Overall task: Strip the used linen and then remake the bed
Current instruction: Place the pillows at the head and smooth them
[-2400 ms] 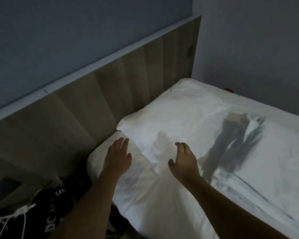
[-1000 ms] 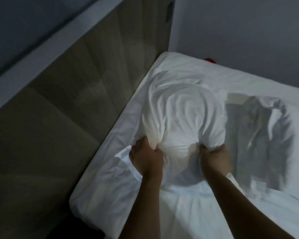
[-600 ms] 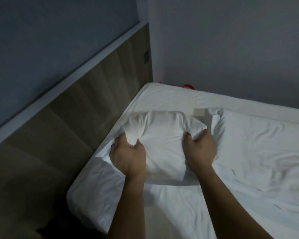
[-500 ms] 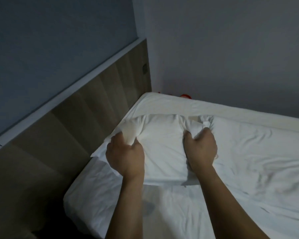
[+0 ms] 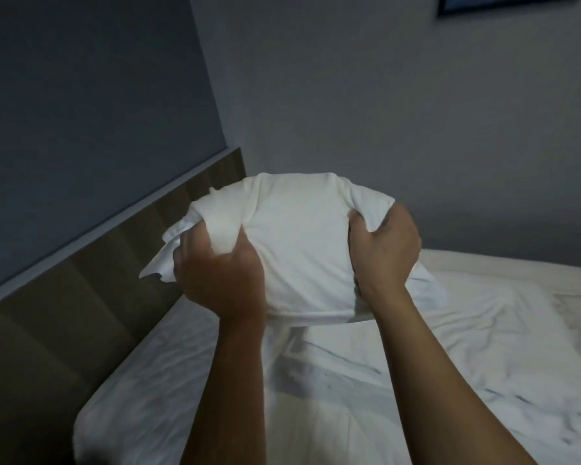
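Observation:
A white pillow (image 5: 299, 243) in its case hangs in the air above the head end of the bed, bunched between both hands. My left hand (image 5: 220, 270) clutches its left side, where a loose flap of the case sticks out. My right hand (image 5: 384, 253) grips its right side. Below it lies the rumpled white sheet (image 5: 349, 380) over the mattress, with a creased white duvet (image 5: 500, 317) spread to the right.
A wooden headboard (image 5: 91, 297) runs along the left, under a blue-grey wall. A pale wall stands behind the bed, with a dark picture frame (image 5: 503, 3) at the top right. The near left corner of the mattress (image 5: 91, 427) is close below me.
Both hands reached for the pillow lying at the headboard, gripped its sides, and have lifted it off the bed. The view has tilted up toward the wall.

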The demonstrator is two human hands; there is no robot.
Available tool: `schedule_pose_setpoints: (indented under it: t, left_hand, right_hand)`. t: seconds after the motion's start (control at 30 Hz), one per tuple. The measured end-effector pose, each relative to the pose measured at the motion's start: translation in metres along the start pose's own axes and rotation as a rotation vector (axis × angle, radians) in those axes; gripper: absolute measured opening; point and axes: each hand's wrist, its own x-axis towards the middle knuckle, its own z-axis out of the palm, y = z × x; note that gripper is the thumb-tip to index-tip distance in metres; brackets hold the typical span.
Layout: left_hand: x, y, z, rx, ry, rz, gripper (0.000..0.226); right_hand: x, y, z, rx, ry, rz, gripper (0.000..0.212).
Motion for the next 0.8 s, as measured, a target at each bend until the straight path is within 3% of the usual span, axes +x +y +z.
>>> schedule_pose_setpoints:
  t: [0.23,0.5,0.8]
  left_hand:
    - [-0.107,0.123,-0.028,-0.273,0.144,0.129,0.031]
    - [-0.221,0.224,-0.010,-0.329,-0.085,-0.017,0.037]
    - [-0.379,0.336,0.025,-0.352,-0.219,0.018,0.019]
  right_hand:
    - [0.048,0.030,-0.158,-0.076,0.144,-0.094,0.035]
    - [0.095,0.103,-0.290,-0.140,0.307,-0.042,0.041]
    - [0.155,0.220,-0.447,-0.182,0.367,0.101,0.045]
